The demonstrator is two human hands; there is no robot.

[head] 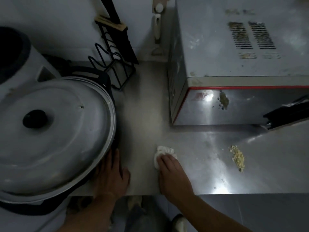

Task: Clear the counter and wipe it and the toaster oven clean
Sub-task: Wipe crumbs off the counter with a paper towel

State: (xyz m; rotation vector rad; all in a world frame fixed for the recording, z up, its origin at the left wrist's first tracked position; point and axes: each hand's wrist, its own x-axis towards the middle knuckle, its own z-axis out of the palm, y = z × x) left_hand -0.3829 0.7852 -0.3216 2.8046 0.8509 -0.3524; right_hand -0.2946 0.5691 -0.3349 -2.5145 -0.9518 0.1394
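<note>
My right hand presses a crumpled white cloth flat onto the steel counter near its front edge. My left hand rests on the counter with straight fingers against the side of a large pot with a metal lid. The silver toaster oven with red trim stands at the right back. A patch of yellowish crumbs lies on the counter to the right of the cloth. A smaller smear of crumbs sticks to the oven's front door.
A black wire rack stands at the back against the wall. A white appliance sits behind the pot at far left. The oven's black door handle juts out at the right edge. Below the counter edge is tiled floor.
</note>
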